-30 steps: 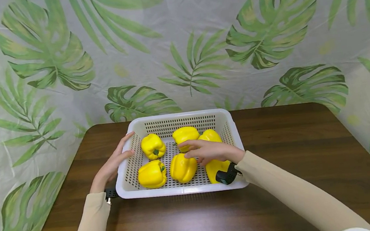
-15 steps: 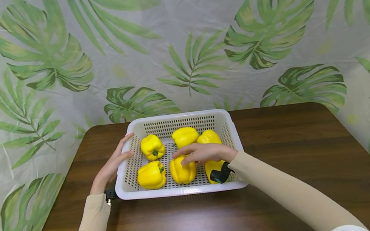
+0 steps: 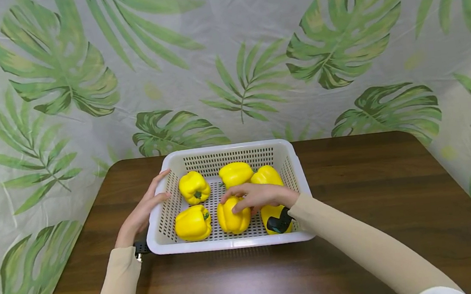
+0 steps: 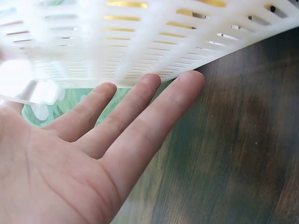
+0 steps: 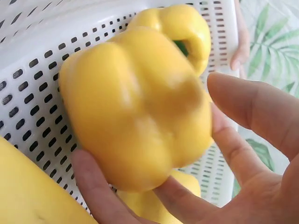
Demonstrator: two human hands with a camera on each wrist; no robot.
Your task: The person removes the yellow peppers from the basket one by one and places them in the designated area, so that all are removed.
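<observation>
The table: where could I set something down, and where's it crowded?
The table is bare right of the basket, beyond the right sleeve, and in front, between that and the left sleeve. Crowded: inside the basket, with peppers and the right hand, and at its left rim, by the left hand.

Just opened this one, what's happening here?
A person is working at a white plastic basket on a dark wooden table. The right hand has its fingers around the yellow bell pepper in the middle of the near row, while the left hand rests against the basket's left side. The other five peppers lie in the basket; whether the held one is off the basket floor is hard to tell.
</observation>
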